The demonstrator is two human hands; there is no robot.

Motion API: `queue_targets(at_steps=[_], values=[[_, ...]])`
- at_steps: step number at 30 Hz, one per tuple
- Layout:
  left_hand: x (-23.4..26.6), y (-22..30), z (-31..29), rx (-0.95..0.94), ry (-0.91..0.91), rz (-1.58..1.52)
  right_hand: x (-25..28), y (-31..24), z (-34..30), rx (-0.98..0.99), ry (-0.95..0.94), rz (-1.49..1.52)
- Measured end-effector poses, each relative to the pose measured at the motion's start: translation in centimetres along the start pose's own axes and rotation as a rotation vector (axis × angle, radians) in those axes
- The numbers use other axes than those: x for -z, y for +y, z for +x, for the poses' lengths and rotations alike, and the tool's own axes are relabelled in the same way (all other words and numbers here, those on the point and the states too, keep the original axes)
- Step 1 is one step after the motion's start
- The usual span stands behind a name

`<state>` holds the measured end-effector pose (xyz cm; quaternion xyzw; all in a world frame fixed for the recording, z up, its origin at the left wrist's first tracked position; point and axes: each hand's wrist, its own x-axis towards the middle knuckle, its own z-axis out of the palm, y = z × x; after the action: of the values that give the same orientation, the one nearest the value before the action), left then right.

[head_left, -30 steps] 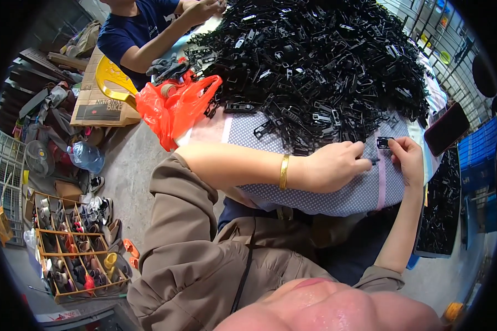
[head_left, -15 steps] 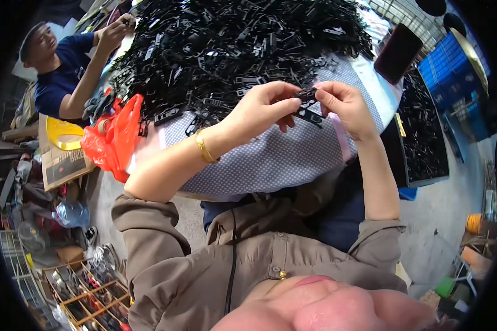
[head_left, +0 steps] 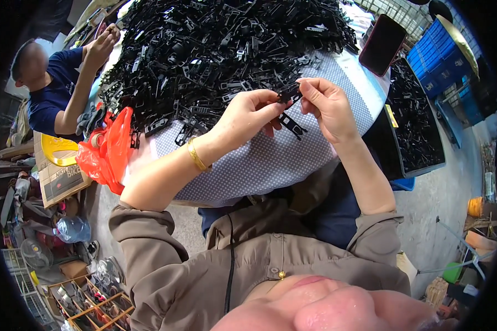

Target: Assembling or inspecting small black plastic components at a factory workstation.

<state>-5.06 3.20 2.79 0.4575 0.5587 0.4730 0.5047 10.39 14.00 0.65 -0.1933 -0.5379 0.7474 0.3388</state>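
My left hand and my right hand meet above a table covered in blue-and-white checked cloth. Together they pinch a small black plastic part between their fingertips. Another black part lies on the cloth just below it. A gold bangle circles my left wrist. Behind the hands a large heap of black plastic parts covers most of the table.
An orange plastic bag hangs at the table's left edge. Another person in a blue shirt works at the heap's far left. A dark phone lies at the right; beside the table a black tray of parts and blue crates.
My hands lifted off the cloth and came together with a black part held between them. The view swung left and downward, bringing the tray on the right into sight.
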Motion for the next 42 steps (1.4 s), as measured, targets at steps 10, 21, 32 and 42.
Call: queue_targets(at_steps=[10,21,32,42], values=[[1.6,0.0,0.7,0.091,0.209,-0.302,0.1,-1.3,-0.6,0.27,0.114,-0.326],[0.8,-0.1,0.4,-0.015,0.241,-0.494,-1.1,0.2,-0.2,0.006,0.238,-0.166],[0.5,-0.1,0.4,-0.04,0.181,-0.445,-1.4,0.8,-0.2,0.14,0.217,-0.249],[0.3,-0.6,0.4,-0.052,0.17,-0.438,-1.0,1.0,0.0,0.128,0.204,-0.318]])
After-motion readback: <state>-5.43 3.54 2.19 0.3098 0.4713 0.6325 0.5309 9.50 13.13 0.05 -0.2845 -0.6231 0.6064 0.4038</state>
